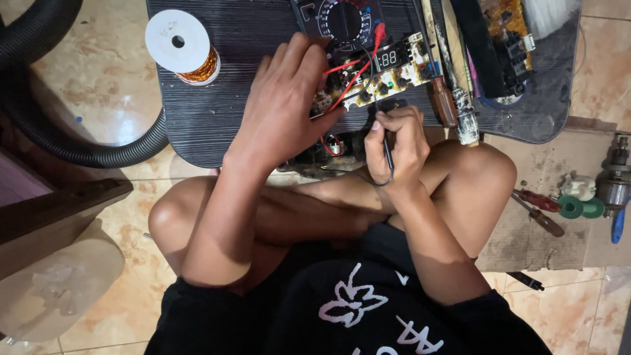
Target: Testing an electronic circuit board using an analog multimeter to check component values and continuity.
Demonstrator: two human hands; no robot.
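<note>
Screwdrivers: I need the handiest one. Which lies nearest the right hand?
The brown-handled screwdriver on the dark table, just beside the right hand; the red-handled ones lie on cardboard, farther off.

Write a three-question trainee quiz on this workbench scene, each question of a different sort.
1. True or false: the left hand rests on the circuit board.
2. The right hand holds: A) a black probe, B) a screwdriver, C) the wire spool.
3. Fill in: the spool of copper wire lies to the ___ of the multimeter in the picture.

Key: 1 true; 2 A; 3 left.
</note>
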